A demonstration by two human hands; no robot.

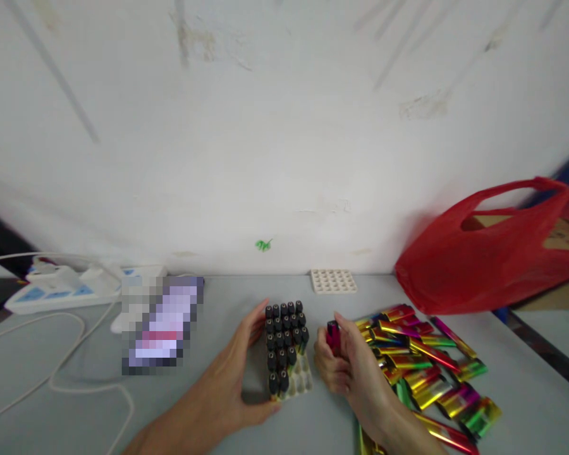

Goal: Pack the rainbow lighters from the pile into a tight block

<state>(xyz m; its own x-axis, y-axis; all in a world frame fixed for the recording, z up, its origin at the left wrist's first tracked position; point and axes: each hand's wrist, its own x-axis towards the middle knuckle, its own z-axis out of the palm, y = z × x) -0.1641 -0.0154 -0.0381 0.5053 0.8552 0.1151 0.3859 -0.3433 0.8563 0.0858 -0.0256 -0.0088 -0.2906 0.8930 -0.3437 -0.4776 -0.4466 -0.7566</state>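
Observation:
My left hand (239,370) curves around the left side of a pale holed tray (298,384), its thumb at the near corner and its fingertips at the far corner. Several shiny tubes with black tops (281,340) stand upright in rows in that tray. Holes at its near right are bare. Just right of the tray, my right hand (344,360) is closed around a magenta metallic tube with a black top (332,338), held upright. Most of its length is hidden by the fingers. Beyond that hand lies a loose pile of shiny multicoloured tubes (427,354).
A second white holed tray (334,282) lies against the wall. At the right stands a red bag (483,253) with cardboard in it. A phone (165,322), partly blurred out, a white power strip (66,291) and loose cables (83,392) lie at the left on the grey table (218,423).

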